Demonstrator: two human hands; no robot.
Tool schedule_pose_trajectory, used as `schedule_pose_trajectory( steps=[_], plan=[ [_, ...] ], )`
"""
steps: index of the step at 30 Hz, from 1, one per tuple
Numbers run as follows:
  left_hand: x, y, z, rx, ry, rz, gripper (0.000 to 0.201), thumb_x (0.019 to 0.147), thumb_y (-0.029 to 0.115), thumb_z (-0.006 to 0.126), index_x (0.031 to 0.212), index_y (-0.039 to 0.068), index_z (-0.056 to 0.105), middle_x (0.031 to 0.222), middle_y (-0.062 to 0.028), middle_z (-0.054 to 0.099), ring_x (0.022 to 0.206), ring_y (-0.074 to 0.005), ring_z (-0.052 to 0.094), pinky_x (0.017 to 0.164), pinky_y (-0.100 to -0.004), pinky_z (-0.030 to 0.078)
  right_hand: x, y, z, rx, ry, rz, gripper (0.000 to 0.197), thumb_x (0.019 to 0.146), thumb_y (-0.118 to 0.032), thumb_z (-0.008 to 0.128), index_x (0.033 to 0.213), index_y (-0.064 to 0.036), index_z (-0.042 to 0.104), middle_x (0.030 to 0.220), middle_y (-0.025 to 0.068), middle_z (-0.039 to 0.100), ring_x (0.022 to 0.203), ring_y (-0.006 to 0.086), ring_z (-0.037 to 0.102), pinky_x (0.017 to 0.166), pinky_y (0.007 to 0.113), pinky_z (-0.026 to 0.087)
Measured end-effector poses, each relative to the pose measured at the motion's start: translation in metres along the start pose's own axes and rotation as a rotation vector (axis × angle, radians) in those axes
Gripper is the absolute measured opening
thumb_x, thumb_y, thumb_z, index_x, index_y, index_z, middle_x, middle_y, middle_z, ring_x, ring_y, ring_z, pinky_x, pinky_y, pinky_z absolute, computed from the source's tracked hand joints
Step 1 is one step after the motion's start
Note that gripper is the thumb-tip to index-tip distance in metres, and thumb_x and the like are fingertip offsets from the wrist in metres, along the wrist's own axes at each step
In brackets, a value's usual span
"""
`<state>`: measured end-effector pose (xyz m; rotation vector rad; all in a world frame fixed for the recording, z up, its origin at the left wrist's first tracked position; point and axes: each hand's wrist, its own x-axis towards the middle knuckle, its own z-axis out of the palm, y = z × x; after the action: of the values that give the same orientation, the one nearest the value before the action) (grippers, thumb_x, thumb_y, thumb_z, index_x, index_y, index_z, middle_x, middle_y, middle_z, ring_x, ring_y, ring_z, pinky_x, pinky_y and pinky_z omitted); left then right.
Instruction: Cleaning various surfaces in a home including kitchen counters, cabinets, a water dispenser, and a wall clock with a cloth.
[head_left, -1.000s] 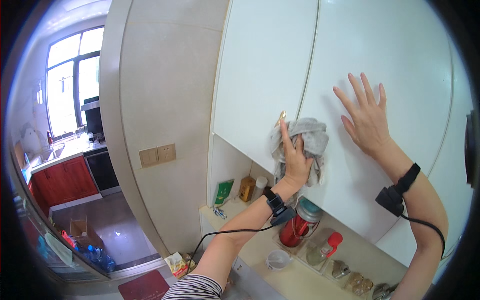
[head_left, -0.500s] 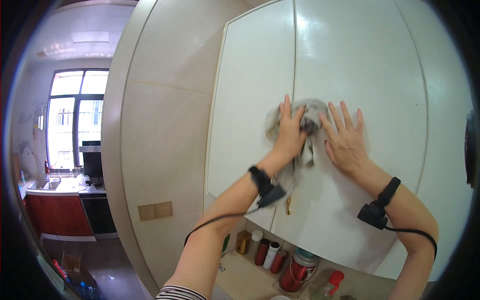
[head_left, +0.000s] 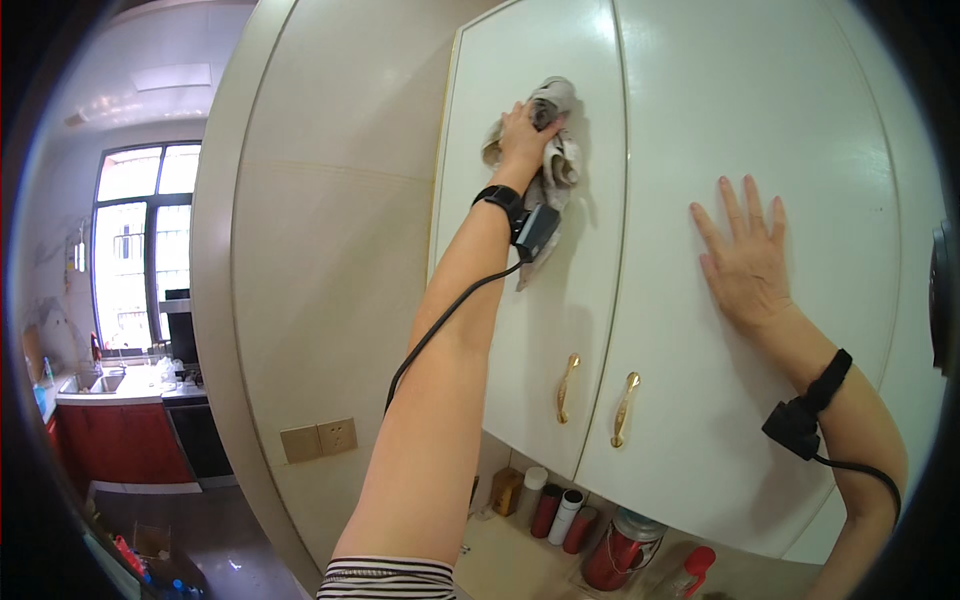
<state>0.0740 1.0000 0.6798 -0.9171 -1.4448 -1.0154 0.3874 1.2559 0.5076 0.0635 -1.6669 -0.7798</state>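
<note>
My left hand [head_left: 525, 142] is closed on a crumpled grey-and-white cloth [head_left: 562, 160] and presses it against the upper part of the left white cabinet door [head_left: 535, 310]. The cloth's loose end hangs down beside my wrist. My right hand [head_left: 748, 262] lies flat on the right cabinet door [head_left: 740, 100], fingers spread, holding nothing. Below the hands, two gold handles [head_left: 568, 388] sit on either side of the seam between the doors. Each of my wrists carries a black strap with a small cabled box.
Under the cabinet, a counter holds a red canister [head_left: 612, 552], several bottles and tumblers [head_left: 565, 516], and a red-topped container [head_left: 697, 568]. A tiled wall with a socket plate [head_left: 318, 440] stands to the left. Beyond it are a sink [head_left: 95, 382] and a window [head_left: 145, 250].
My left hand has carried the cloth up and left, from near the seam onto the left door. The right hand stays flat on the right door; both door handles now show.
</note>
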Motion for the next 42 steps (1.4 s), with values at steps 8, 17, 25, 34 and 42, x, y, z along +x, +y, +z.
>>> schedule_pose_trajectory(
  steps=[8,17,25,34,42],
  plan=[
    [-0.166,-0.195,-0.071,0.144,0.212,-0.289,0.099,0.093,0.07,0.063,0.151,-0.008,0.042,0.151,-0.0283,0.049,0.142,-0.045,0.043,0.116,-0.0517,0.036,-0.019,-0.014,0.024,0.131,0.133,-0.006,0.054,0.097,-0.022,0.064,0.149,-0.0144,0.054,0.163,0.019,0.039,0.151,0.0424,0.032,0.122,0.064,0.019],
    [-0.443,-0.175,0.018,0.028,0.319,-0.657,0.078,0.098,0.055,0.063,0.145,-0.006,0.047,0.144,-0.027,0.05,0.134,-0.0413,0.049,0.111,-0.0528,0.039,-0.058,-0.001,0.048,0.256,0.057,-0.102,0.048,0.093,-0.012,0.066,0.141,-0.0145,0.06,0.156,0.0124,0.05,0.147,0.0317,0.043,0.124,0.059,0.019],
    [-0.539,-0.051,0.157,-0.201,0.193,-1.391,0.087,0.102,0.06,0.055,0.143,-0.017,0.044,0.138,-0.0416,0.052,0.129,-0.0489,0.056,0.109,-0.0515,0.044,-0.107,-0.003,0.099,0.446,-0.033,-0.197,0.046,0.09,-0.001,0.066,0.134,-0.0138,0.063,0.152,0.0089,0.056,0.144,0.0261,0.049,0.127,0.056,0.018],
    [-0.53,0.114,0.231,-0.441,0.117,-1.593,0.064,0.103,0.048,0.061,0.13,-0.01,0.052,0.119,-0.0237,0.067,0.101,-0.0344,0.069,0.085,-0.0441,0.056,-0.156,0.009,0.107,0.617,-0.191,-0.288,0.042,0.091,-0.004,0.065,0.132,-0.0108,0.063,0.151,0.0105,0.056,0.141,0.0277,0.051,0.125,0.057,0.021],
    [-0.424,0.286,-0.066,-0.389,-0.132,-1.291,0.044,0.102,0.035,0.067,0.125,-0.001,0.057,0.109,-0.0118,0.071,0.093,-0.0201,0.068,0.082,-0.0352,0.056,-0.146,0.0,-0.069,1.041,-0.331,0.063,0.031,0.103,-0.014,0.053,0.131,-0.0056,0.064,0.146,0.0161,0.059,0.131,0.0334,0.057,0.11,0.04,0.045]
  ],
)
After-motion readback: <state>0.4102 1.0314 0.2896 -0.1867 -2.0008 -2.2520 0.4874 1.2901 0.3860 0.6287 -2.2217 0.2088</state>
